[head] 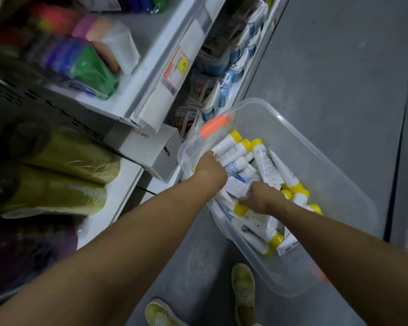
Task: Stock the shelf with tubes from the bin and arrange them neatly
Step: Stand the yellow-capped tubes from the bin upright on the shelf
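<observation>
A clear plastic bin (320,161) with orange latches stands on the grey floor beside the shelving. It holds several white tubes with yellow caps (266,165), piled loosely. My left hand (210,167) is down at the bin's left end, shut on a bunch of tubes whose yellow caps point away from me. My right hand (262,200) lies on the pile in the middle of the bin, fingers curled around a tube with a yellow cap. The white shelf (125,182) runs along the left.
On the shelves sit green wrapped rolls (64,175), a grey box (149,147) and coloured packs higher up. The lowest shelf holds blue-and-white packets (212,90). A price tag (178,69) hangs on the upper shelf edge. My two green shoes (243,290) stand on the floor near the bin.
</observation>
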